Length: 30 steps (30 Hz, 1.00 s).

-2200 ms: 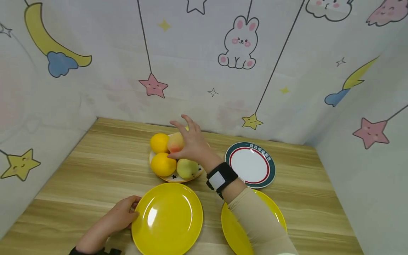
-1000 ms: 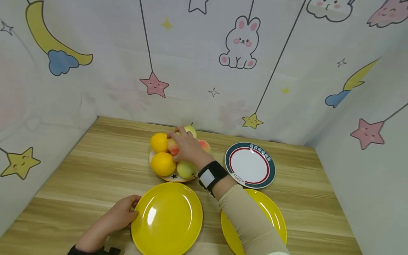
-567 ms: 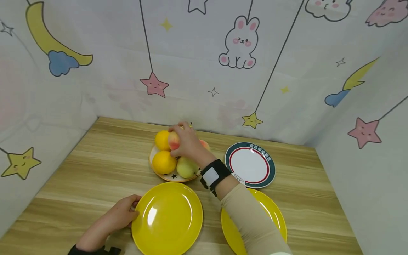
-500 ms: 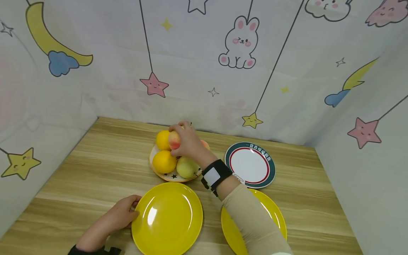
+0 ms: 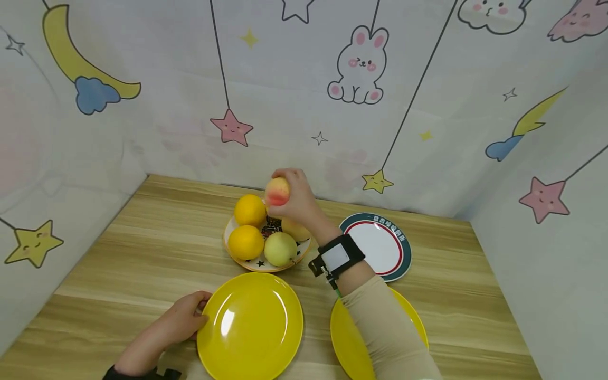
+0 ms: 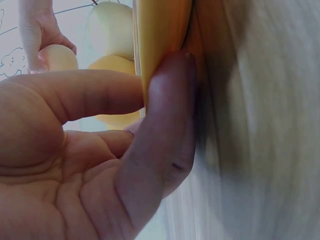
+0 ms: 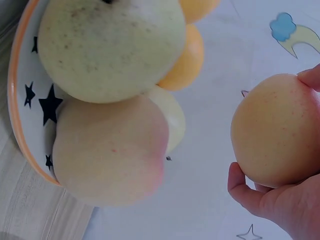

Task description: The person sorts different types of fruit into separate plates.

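Observation:
My right hand (image 5: 302,203) grips a peach (image 5: 277,191), raised above the back of a star-patterned plate (image 5: 256,264). In the right wrist view, fingertips press the sides of that peach (image 7: 275,130). The star-patterned plate carries two oranges (image 5: 245,242), a green pear (image 5: 280,249) and a second peach (image 7: 112,150), which my right hand partly covers in the head view. Another pale fruit (image 7: 174,120) shows behind it in the right wrist view. My left hand (image 5: 178,319) pinches the left rim of a yellow plate (image 5: 256,327), thumb and fingers on either side of the edge (image 6: 162,30).
A second yellow plate (image 5: 349,338) lies at the right front, partly under my right sleeve (image 5: 385,322). Behind it is a white plate with a dark green rim (image 5: 375,245). Patterned cloth walls (image 5: 294,121) enclose the wooden table (image 5: 142,253) at the back and sides.
My right hand has come down onto the peach, gripped it and lifted it up and slightly right off the fruit plate. The back orange has shifted right. My left hand stays in place.

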Motion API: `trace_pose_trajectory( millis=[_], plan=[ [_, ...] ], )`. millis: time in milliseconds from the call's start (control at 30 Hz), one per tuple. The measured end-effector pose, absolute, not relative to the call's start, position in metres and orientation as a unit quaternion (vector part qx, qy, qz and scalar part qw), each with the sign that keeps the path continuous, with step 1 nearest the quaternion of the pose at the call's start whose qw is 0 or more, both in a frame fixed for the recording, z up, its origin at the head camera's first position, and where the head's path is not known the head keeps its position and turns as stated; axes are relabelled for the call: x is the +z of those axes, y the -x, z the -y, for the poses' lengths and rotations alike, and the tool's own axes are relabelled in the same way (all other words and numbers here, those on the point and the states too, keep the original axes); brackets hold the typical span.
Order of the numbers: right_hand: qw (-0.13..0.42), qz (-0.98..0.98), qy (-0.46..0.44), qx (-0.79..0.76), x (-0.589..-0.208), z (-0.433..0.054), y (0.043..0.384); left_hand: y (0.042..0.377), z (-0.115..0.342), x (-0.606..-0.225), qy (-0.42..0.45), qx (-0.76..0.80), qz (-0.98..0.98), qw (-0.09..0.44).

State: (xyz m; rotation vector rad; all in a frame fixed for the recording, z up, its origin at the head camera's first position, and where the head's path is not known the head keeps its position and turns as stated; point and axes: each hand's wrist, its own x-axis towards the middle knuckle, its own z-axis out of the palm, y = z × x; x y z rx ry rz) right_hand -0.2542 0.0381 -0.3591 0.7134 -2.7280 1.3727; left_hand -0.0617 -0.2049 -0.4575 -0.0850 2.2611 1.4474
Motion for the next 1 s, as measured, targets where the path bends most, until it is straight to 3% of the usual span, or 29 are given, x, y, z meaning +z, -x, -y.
trace_pose_trajectory(
  millis=[267, 1000],
  plan=[
    [0.004, 0.86, -0.203, 0.468, -0.355, -0.055, 0.256, 0.063, 0.203, -0.46, 0.036, 0.52, -0.823, 0.227],
    [-0.022, 0.844, -0.278, 0.459, -0.353, -0.062, 0.221, 0.063, 0.205, -0.459, 0.014, 0.502, -0.837, 0.214]
  ],
)
